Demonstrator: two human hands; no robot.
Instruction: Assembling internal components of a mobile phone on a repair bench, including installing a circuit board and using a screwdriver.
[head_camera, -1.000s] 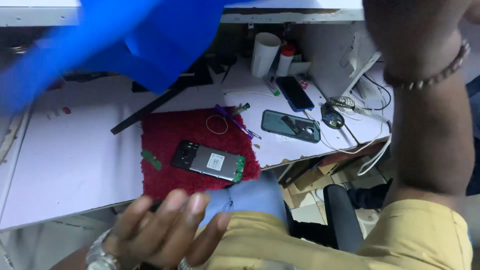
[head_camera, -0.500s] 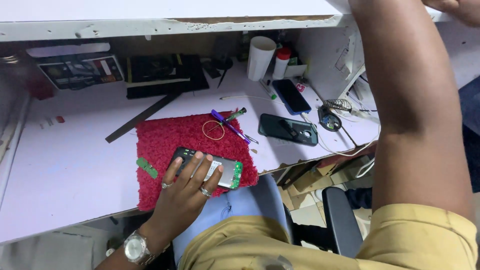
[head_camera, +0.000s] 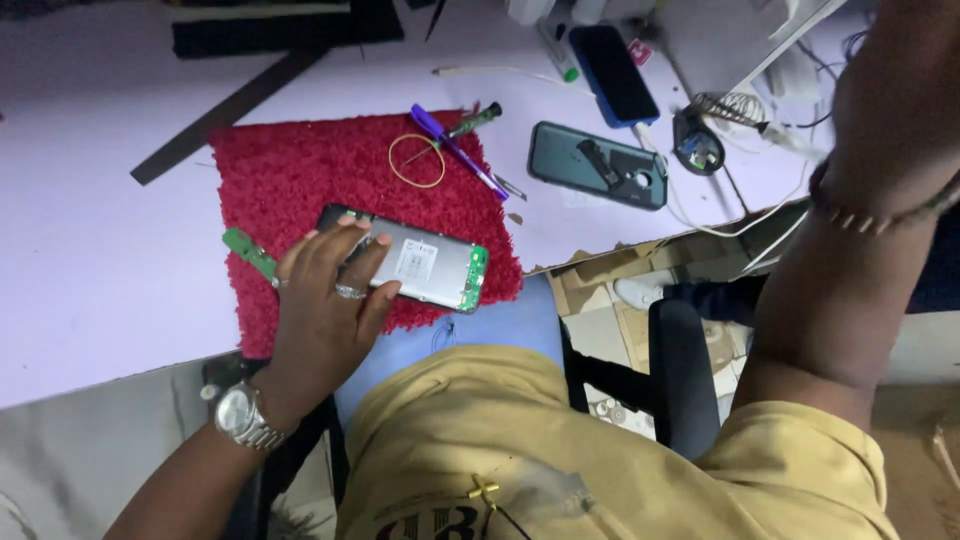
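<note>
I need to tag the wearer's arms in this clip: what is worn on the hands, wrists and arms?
The left hand has a silver ring on one finger and a second ring on another; its wrist carries a silver metal wristwatch. The right arm wears a beaded bracelet; its hand is out of frame. Both forearms are bare; mustard-yellow short sleeves end above the elbow.

The left hand covers the left end of the opened phone; the right hand lies beyond the top edge. The right forearm shows blurred.
</note>
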